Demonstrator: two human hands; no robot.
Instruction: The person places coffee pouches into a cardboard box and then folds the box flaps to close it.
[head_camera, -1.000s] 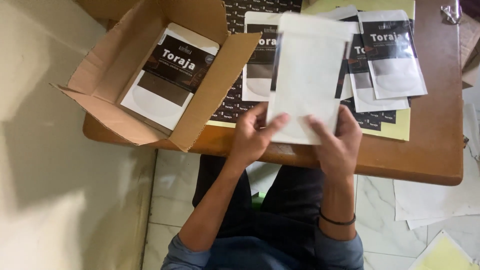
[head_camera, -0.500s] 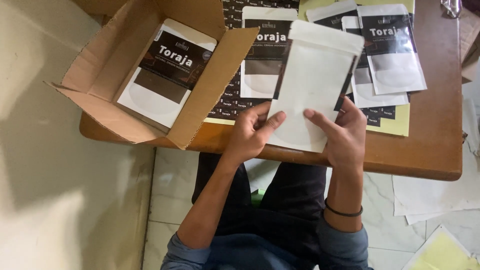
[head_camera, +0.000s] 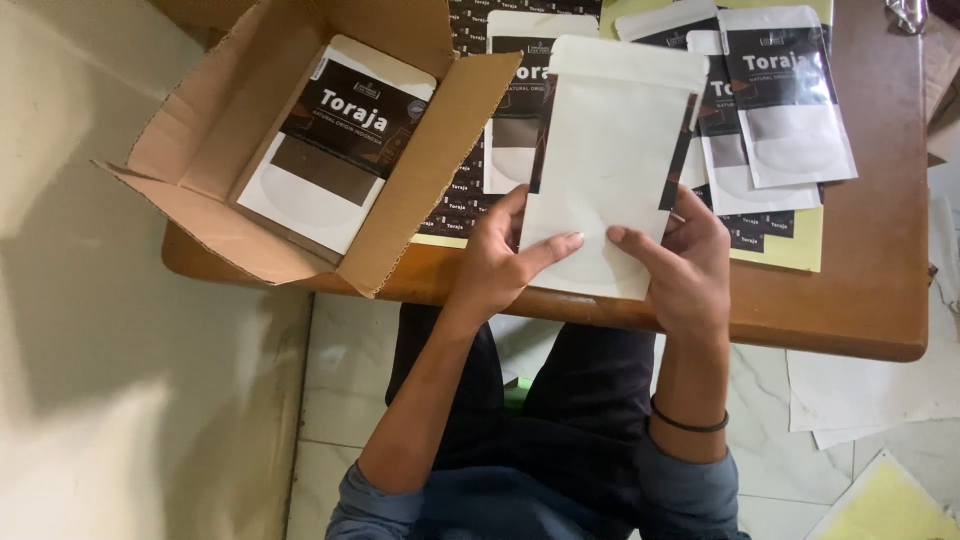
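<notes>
A plain white flat pouch (head_camera: 612, 160) is held up over the near edge of the wooden table (head_camera: 870, 290), blank side toward me. My left hand (head_camera: 500, 260) grips its lower left corner, thumb across the front. My right hand (head_camera: 680, 265) grips its lower right corner; a dark band circles that wrist. Behind the pouch lie other white pouches with black labels (head_camera: 785, 95), spread on a sheet of black stickers (head_camera: 455, 205).
An open cardboard box (head_camera: 215, 165) sits on the table's left end, overhanging the edge, with a labelled pouch (head_camera: 335, 145) lying inside. Yellow backing paper (head_camera: 800, 240) lies under the pouches. Loose white and yellow sheets (head_camera: 880, 390) lie on the tiled floor at the right.
The white pouch and both hands have shifted slightly toward the near table edge. More of the labelled pouches behind it show.
</notes>
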